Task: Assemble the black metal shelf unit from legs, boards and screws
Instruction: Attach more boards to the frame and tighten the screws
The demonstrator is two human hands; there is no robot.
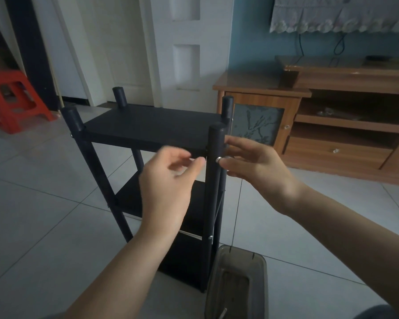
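The black shelf unit [152, 127] is seen upright on the tiled floor [44, 203], matte boards fixed between four round legs. A silver screw [218, 159] is seated in the near right leg [213, 180]. The left hand [168, 180] is held loosely open beside it; the right hand [251, 166] fingertips are laid against the screw, uncurled.

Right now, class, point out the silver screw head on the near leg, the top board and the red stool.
Silver screw head [218, 159]: head view, its round face.
Top board [152, 125]: head view, middle of its flat surface.
Red stool [14, 100]: head view, its front side.
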